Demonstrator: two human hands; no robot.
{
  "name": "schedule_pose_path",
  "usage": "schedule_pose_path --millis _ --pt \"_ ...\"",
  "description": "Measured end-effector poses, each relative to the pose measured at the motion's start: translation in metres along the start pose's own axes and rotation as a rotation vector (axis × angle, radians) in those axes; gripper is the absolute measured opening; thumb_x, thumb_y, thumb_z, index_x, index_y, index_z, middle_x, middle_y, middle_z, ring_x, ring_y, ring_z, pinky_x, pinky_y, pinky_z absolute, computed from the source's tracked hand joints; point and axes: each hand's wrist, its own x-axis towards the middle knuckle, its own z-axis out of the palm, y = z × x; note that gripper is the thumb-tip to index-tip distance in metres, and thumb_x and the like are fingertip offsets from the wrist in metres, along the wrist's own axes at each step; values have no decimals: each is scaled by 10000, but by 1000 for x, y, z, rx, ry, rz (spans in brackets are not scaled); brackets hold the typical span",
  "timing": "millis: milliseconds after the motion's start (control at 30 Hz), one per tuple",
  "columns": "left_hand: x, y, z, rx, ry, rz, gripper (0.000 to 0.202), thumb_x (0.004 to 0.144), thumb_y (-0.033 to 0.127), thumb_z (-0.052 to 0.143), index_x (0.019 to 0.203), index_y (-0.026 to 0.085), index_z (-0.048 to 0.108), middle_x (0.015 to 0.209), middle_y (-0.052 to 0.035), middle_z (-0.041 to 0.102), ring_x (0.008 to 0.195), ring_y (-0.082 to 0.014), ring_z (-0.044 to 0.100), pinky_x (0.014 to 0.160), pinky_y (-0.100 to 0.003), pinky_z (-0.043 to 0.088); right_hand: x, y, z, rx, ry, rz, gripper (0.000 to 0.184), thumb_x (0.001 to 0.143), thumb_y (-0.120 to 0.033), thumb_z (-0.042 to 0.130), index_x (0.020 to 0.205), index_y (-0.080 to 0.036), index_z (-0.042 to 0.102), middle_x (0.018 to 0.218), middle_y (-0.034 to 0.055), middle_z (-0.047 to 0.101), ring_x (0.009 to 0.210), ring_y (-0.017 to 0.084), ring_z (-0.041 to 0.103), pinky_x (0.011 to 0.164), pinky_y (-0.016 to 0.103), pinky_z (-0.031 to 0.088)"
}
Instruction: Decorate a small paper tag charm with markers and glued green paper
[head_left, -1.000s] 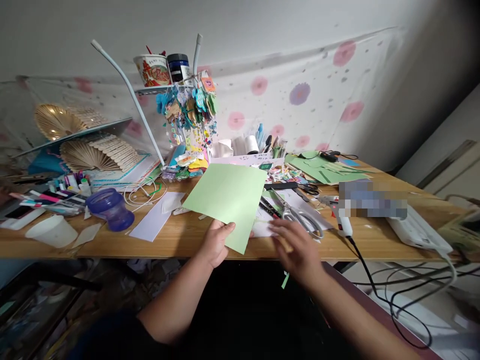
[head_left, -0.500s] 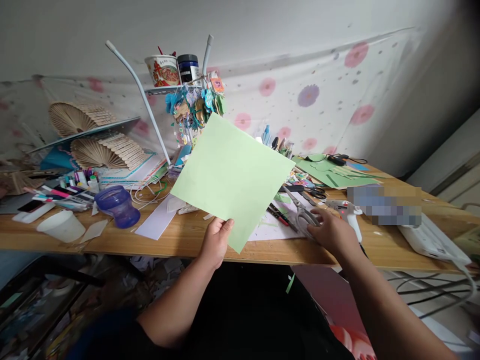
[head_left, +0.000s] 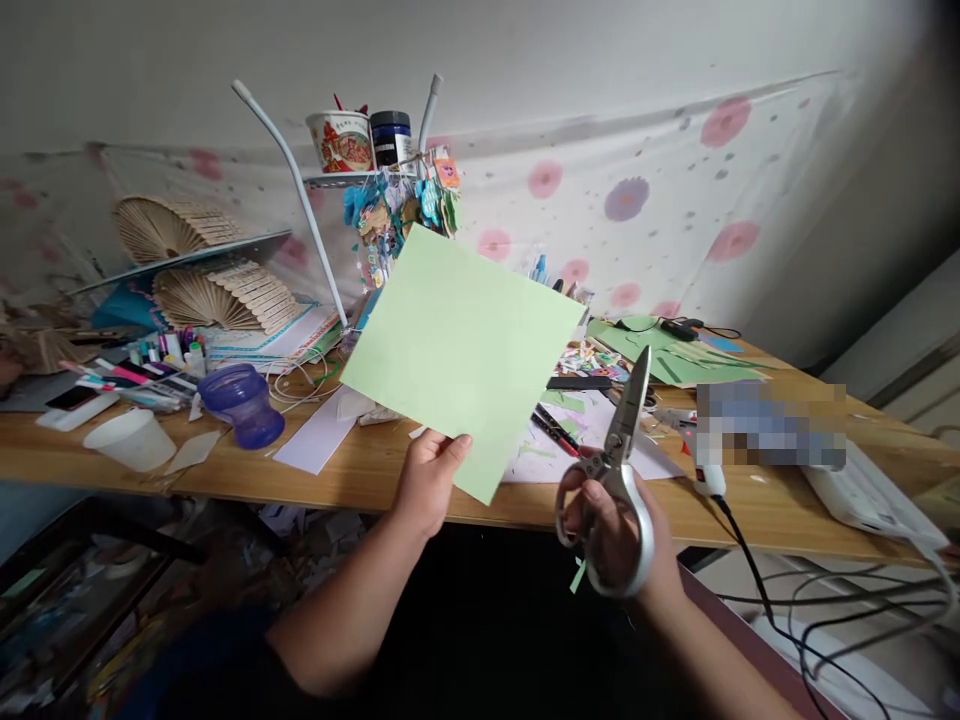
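Observation:
A light green sheet of paper [head_left: 461,355] is held up tilted over the desk, its lower edge pinched between the thumb and fingers of my left hand [head_left: 427,480]. My right hand [head_left: 637,535] grips a pair of metal scissors [head_left: 615,480] by the handles, to the right of the sheet and apart from it. The scissor blades look closed and point upward. Behind the scissors lie a white sheet with green scraps [head_left: 596,430] and dark pens [head_left: 555,432].
On the wooden desk [head_left: 405,495] stand a purple container [head_left: 244,405] and a white cup [head_left: 131,440] at left, near markers [head_left: 142,375]. At right are a glue gun [head_left: 705,465] with a hanging cord, a white power strip [head_left: 862,490] and more green paper [head_left: 652,350].
My right hand has lifted the scissors off the desk and brought them toward me, blades turned upward. My left hand still holds the green sheet in nearly the same place.

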Motion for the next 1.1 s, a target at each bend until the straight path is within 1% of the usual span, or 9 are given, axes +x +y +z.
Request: schedule_pose_path --millis 133,267,333,500,600,700,833,967,1100 --pt "-16 -12 18 123 -41 -6 235 722 377 726 773 152 682 747 -44 706 710 -180 629 681 -301 505 13 -5 20 -24 14 -26 337 721 -364 742 895 -208 500 604 -45 594 420 112 531 386 252 471" --pt "-14 -4 13 -84 -74 -101 303 634 384 781 785 143 678 769 -55 700 694 -197 649 609 -319 538 22 -12 12 -63 -38 42 329 684 -325 760 776 -220 462 482 -89 495 363 99 473 337 224 409" --pt "-8 3 5 -116 -24 -167 342 604 412 792 708 123 641 745 -57 680 591 -179 633 502 -304 533 24 -15 6 -91 -87 54 315 680 -305 758 839 -219 500 536 -83 511 385 95 478 344 219 404" --pt "6 8 -7 48 182 74 370 698 398 747 942 149 623 762 -11 674 426 -95 572 435 -241 498 25 -12 1 -126 -48 -13 388 789 -427 651 1089 -244 487 731 -39 554 439 84 475 404 240 443" --pt "8 8 -4 0 317 132 459 706 440 734 1022 142 584 688 0 663 461 -133 623 490 -260 526 20 -2 -1 -126 -163 -81 504 805 -571 575 1171 -260 421 866 5 566 522 98 494 522 289 510" --pt "9 14 0 -101 370 158 517 688 428 755 1073 145 558 704 -6 675 521 -160 659 539 -281 546 8 6 -5 -169 -396 -59 652 780 -671 528 1256 -257 363 953 45 557 588 121 512 573 303 511" --pt "14 28 -3 -219 468 213 454 695 387 760 1020 132 571 710 -18 690 551 -150 661 571 -280 547 -13 3 -11 -321 -560 54 517 870 -607 431 1225 -230 432 861 43 580 591 151 544 563 301 477" --pt "21 38 -13 -291 585 215 411 710 384 736 972 108 578 657 -32 688 565 -151 656 611 -298 541 -28 -11 -11 -513 -681 -16 444 890 -537 443 1220 -242 476 863 59 632 683 194 593 622 312 489" --pt "17 31 -11 -216 590 209 307 748 398 692 846 129 580 577 -9 661 498 -135 603 559 -275 493 -30 -15 3 -552 -778 -21 452 888 -552 427 1188 -226 511 830 60 643 690 201 595 624 309 485"
